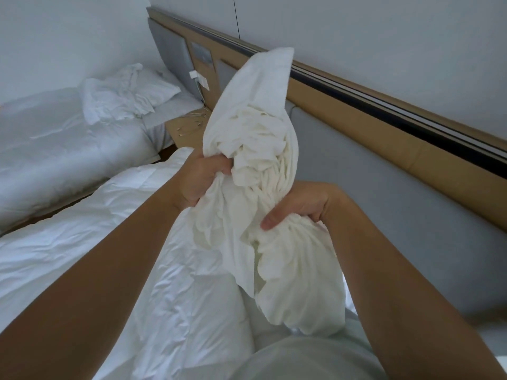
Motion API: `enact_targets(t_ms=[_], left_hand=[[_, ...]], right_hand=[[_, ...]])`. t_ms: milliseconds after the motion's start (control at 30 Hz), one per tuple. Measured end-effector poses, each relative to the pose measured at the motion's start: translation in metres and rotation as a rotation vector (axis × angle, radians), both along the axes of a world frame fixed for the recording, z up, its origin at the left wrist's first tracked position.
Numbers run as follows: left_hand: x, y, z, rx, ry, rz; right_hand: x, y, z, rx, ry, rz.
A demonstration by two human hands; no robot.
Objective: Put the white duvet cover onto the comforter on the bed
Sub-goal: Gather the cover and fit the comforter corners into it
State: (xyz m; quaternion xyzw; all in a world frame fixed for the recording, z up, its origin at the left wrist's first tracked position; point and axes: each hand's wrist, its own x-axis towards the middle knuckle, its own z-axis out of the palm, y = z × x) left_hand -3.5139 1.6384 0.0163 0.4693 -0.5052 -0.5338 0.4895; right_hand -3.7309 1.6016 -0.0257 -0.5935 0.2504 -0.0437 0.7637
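The white duvet cover (255,124) is bunched into a tall, crumpled bundle held up in front of me, one corner pointing at the headboard. My left hand (200,179) grips the gathered folds on the bundle's left side. My right hand (299,204) grips the bundle lower on the right, thumb pressed into the cloth. Below both arms the white quilted comforter (118,242) lies rumpled across the bed. The cover's lower end hangs down onto it near my body.
A padded grey headboard panel (384,187) with a tan wooden rail (356,111) runs along the right. A second bed (55,149) with a pillow (153,86) and crumpled linen stands at the left. Between the beds is a wooden nightstand (186,130) with cables.
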Motion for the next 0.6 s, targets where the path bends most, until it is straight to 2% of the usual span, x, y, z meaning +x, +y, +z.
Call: enact_targets(t_ms=[133,333,500,600], left_hand=[[0.006,-0.006,0.003,0.033,-0.06,-0.006],[0.006,0.001,0.006,0.182,-0.211,-0.268],[-0.001,0.006,0.019,0.418,-0.445,-0.482],[0.002,0.009,0.032,0.441,-0.615,-0.52]], right_hand=[[0.009,0.007,-0.006,-0.074,0.055,-0.076],[0.002,-0.005,0.006,-0.123,-0.128,-0.43],[-0.016,-0.025,0.036,-0.274,-0.256,-0.431],[-0.016,-0.037,0.056,-0.375,-0.218,-0.393]])
